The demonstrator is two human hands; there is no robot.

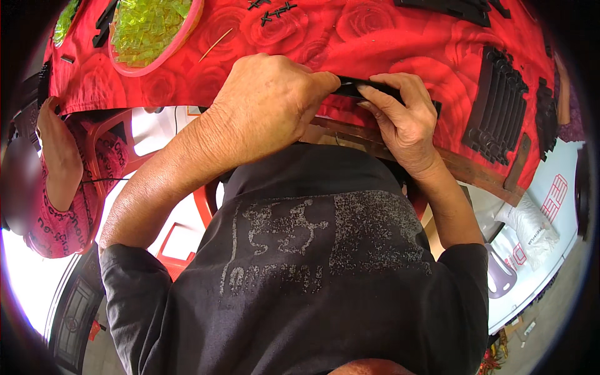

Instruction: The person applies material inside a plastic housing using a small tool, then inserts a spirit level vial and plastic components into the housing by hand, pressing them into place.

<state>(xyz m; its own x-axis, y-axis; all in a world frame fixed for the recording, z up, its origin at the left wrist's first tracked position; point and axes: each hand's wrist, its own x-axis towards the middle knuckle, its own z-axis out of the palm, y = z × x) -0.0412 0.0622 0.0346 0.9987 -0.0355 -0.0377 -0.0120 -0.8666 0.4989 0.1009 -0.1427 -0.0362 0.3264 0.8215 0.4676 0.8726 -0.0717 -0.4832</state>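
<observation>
Both of my hands are in front of me at the near edge of the table, on one long, narrow black plastic strip (351,91). My left hand (269,103) is closed, with its thumb and fingers pinched at the strip's left end; the back of the hand hides most of its fingers. My right hand (407,115) grips the strip farther right between thumb and fingers. Part of the strip's right end sticks out past the right hand. Whether a smaller piece sits at the left fingertips cannot be made out.
A pink basin (181,47) of yellow-green translucent pieces (147,31) stands far left on the red cloth (300,40). Nearby lie a thin stick (215,45) and small black crosses (278,12). Stacked black strips (497,106) lie right. Another person's arm (60,156) is at left.
</observation>
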